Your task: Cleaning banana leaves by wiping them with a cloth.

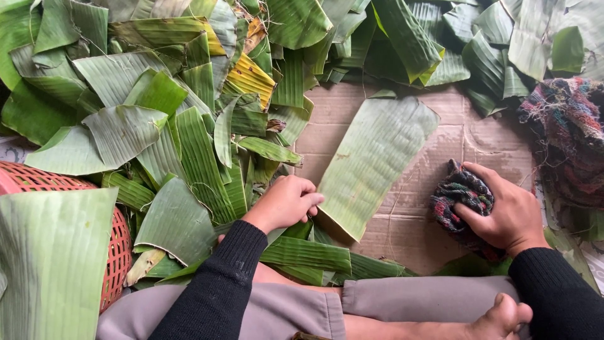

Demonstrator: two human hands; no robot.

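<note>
- Left hand (286, 203): curled, fingers pinching the lower left edge of a long banana leaf strip (374, 157); black sleeve reaching to the wrist.
- Banana leaf strip: pale green, lying flat and slanting on the flattened cardboard (484, 145), upper end toward the top right, lower end beside the left hand.
- Right hand (506, 211): clenched around a bunched multicoloured rag (461, 196), pressed onto the cardboard just to the right of the strip, apart from it.
- Heap of cut banana leaves (182, 119): piled across the left half and along the top edge, mostly green, a few yellowed pieces (251, 79) near the upper middle.
- Red woven basket (116, 249): at lower left, partly covered by a broad leaf piece (50, 258) laid over its rim.
- Second multicoloured cloth (566, 135): frayed, at the right edge, well apart from the strip.
- Grey trousered legs (402, 302) and a bare foot (503, 318): along the bottom edge, folded under the arms, a few narrow leaf strips resting on them.
</note>
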